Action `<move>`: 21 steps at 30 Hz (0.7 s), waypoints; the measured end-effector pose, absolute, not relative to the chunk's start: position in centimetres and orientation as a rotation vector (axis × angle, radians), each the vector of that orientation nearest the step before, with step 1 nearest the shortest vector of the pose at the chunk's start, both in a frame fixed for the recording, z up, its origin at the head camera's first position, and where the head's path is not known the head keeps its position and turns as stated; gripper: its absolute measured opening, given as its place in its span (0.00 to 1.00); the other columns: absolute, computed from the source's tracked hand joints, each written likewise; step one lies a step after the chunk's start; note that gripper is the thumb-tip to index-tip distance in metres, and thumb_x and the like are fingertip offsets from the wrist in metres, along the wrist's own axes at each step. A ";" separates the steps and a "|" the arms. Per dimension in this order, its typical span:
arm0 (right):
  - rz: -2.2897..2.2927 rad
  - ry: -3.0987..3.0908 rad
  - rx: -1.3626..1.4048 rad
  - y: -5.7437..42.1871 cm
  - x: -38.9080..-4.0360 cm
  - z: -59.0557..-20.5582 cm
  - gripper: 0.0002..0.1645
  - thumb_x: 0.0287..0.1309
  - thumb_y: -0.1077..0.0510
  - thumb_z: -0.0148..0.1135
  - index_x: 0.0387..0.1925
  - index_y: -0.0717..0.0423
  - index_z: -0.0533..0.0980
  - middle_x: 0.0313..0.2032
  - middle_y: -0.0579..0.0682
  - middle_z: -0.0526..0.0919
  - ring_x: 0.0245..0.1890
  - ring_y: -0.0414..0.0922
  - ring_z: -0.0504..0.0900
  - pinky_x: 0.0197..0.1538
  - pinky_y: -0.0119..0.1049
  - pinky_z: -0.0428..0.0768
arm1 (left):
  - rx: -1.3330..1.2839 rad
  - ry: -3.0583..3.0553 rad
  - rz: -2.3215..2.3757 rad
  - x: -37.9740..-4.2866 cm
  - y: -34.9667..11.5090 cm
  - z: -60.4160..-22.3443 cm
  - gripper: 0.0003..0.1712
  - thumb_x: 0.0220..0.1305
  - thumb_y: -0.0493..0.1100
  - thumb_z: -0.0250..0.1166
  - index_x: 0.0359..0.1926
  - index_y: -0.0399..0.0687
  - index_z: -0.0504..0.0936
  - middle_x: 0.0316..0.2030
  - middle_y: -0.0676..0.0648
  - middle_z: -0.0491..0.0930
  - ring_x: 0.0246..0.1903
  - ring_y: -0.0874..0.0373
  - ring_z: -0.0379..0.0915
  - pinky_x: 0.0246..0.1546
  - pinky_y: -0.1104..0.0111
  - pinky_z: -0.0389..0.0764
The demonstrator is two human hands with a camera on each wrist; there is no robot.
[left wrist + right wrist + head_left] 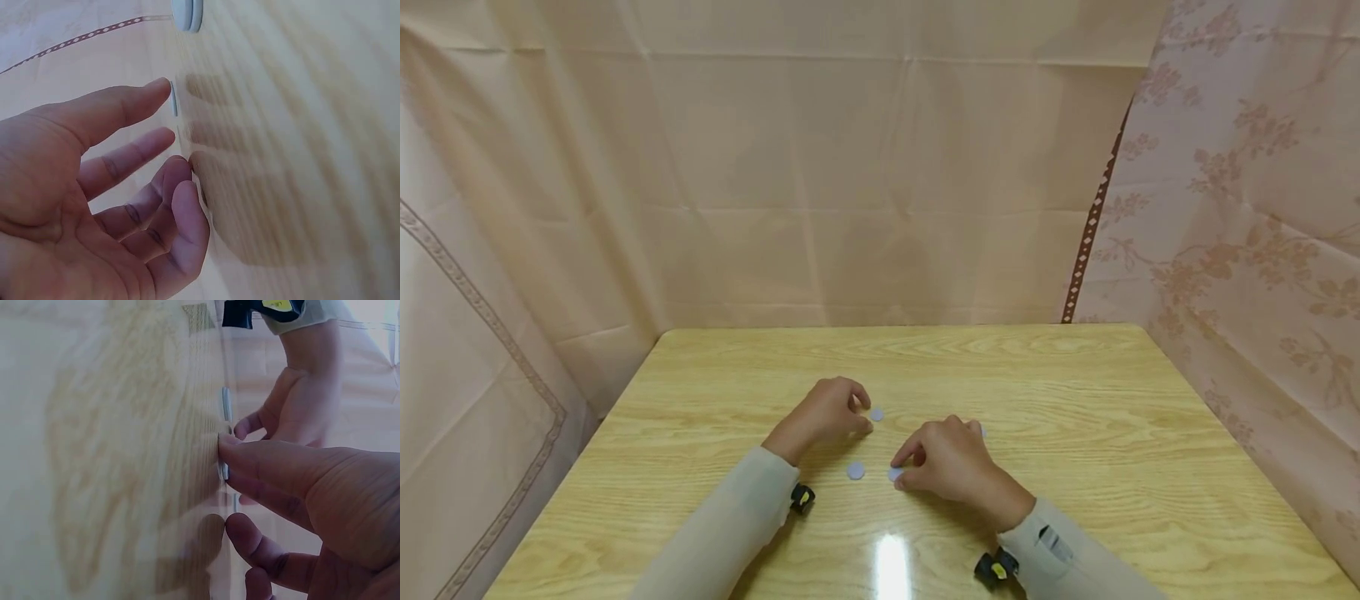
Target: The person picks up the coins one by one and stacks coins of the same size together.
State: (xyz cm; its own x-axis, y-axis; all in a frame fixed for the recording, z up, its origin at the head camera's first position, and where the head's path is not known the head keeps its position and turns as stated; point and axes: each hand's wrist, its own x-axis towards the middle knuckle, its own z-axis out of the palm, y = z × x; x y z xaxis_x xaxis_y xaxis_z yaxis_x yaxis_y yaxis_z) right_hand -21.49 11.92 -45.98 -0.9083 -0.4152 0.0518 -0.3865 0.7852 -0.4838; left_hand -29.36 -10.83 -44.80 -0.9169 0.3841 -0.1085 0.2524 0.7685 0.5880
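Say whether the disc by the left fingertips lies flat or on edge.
Flat: from above, the pale disc shows its round face against the tabletop.

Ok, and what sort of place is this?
Probably an indoor space screened off with fabric, perhaps for recording work: a wood-grain table has a plain beige curtain behind it, and a floral curtain hangs along the right side. What lies beyond the fabric is hidden.

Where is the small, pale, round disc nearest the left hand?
In the head view, the small, pale, round disc lies on the yellowish wood-grain table, just right of the left hand and up-left of the right hand.
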 end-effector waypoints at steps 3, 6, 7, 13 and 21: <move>-0.777 2.911 -0.651 11.9 -21.5 -45.9 0.07 0.47 0.41 0.82 0.29 0.27 0.89 0.24 0.26 0.79 0.31 0.40 0.70 0.41 0.49 0.59 | 0.517 2.747 0.834 -29.7 -10.4 -44.6 0.17 0.55 0.44 0.80 0.45 0.46 0.89 0.34 0.50 0.84 0.33 0.57 0.78 0.38 0.62 0.80; -0.782 2.910 -0.648 12.0 -21.5 -45.9 0.07 0.46 0.41 0.82 0.29 0.26 0.89 0.24 0.26 0.79 0.31 0.40 0.70 0.41 0.48 0.59 | 0.509 2.750 0.819 -30.0 -10.0 -44.4 0.15 0.55 0.43 0.80 0.44 0.48 0.90 0.34 0.50 0.85 0.33 0.57 0.79 0.38 0.63 0.81; -0.786 2.908 -0.646 12.0 -21.5 -45.9 0.07 0.46 0.41 0.82 0.29 0.26 0.89 0.24 0.26 0.79 0.31 0.40 0.71 0.41 0.48 0.59 | 0.504 2.751 0.816 -30.1 -10.0 -44.4 0.14 0.55 0.43 0.80 0.43 0.49 0.90 0.35 0.51 0.86 0.34 0.57 0.79 0.38 0.63 0.81; -0.800 2.894 -0.656 12.1 -21.6 -45.9 0.08 0.46 0.41 0.82 0.30 0.27 0.89 0.24 0.26 0.79 0.29 0.37 0.72 0.40 0.48 0.58 | 0.486 2.759 0.805 -30.5 -9.9 -44.3 0.12 0.53 0.44 0.82 0.39 0.52 0.92 0.39 0.50 0.87 0.39 0.56 0.80 0.43 0.61 0.82; -0.820 2.872 -0.605 12.0 -21.6 -45.7 0.08 0.46 0.40 0.82 0.30 0.27 0.89 0.25 0.26 0.80 0.29 0.32 0.74 0.40 0.46 0.59 | 0.512 2.754 0.789 -30.5 -9.6 -44.2 0.09 0.53 0.43 0.81 0.36 0.52 0.92 0.37 0.50 0.87 0.38 0.56 0.79 0.42 0.62 0.81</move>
